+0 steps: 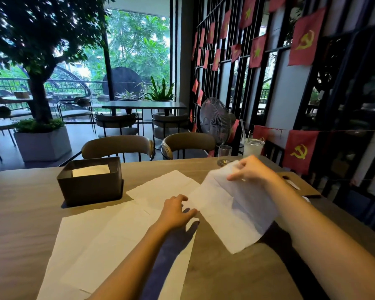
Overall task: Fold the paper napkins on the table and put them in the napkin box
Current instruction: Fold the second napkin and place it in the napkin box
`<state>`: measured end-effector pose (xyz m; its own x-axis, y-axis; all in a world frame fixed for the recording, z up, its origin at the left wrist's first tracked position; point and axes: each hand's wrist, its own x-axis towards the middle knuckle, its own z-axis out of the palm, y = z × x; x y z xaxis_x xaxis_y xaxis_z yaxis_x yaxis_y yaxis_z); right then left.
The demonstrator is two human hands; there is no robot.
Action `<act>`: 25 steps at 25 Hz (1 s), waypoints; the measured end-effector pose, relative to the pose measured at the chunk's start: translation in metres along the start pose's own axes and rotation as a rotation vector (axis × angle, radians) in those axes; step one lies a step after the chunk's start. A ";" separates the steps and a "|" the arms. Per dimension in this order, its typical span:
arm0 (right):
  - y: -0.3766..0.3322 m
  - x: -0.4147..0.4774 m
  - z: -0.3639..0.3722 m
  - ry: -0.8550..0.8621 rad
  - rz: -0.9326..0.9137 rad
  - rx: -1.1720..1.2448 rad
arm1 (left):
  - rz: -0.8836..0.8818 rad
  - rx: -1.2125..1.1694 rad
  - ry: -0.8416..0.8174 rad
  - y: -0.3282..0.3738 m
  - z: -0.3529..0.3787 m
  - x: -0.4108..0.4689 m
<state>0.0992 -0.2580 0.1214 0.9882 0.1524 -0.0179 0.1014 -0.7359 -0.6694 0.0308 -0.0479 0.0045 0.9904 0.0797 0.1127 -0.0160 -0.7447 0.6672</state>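
One napkin box (91, 182) is sitting near the table's (20, 224) far edge, holding folded napkins. Three unfolded paper napkins are lying about the middle. The right hand (250, 169) is pinching the lifted napkin (232, 208) by its far edge; the left hand (175, 210), fingers spread, is pressing its near corner flat.

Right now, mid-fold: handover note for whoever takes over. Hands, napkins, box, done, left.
Right hand: pinching the far edge of a napkin, lifting it over toward the near side; that part is motion-blurred.
Left hand: fingers spread, pressing flat at that napkin's left edge.
Napkin box: far left on the table, folded white napkins already inside.
Left: finish this fold and box it, then the unfolded sheets, one more beyond the left hand. Exact count unclear, they overlap.
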 end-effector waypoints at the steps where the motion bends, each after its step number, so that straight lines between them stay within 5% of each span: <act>1: -0.019 -0.006 -0.007 -0.027 -0.092 0.003 | -0.040 -0.094 0.002 0.005 -0.002 -0.003; 10: -0.104 -0.057 -0.046 -0.178 -0.490 0.175 | -0.209 -1.271 -0.356 0.034 -0.042 -0.011; 17: -0.075 -0.052 -0.045 -0.075 -0.402 0.370 | -0.059 -1.211 -0.067 0.018 -0.092 -0.016; 25: -0.055 -0.046 -0.034 -0.280 -0.353 0.676 | 0.062 -0.966 0.085 0.012 -0.155 -0.018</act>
<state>0.0518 -0.2470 0.1847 0.8364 0.5262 0.1532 0.2221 -0.0700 -0.9725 -0.0086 0.0440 0.1247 0.9715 0.1343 0.1955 -0.2110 0.1123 0.9710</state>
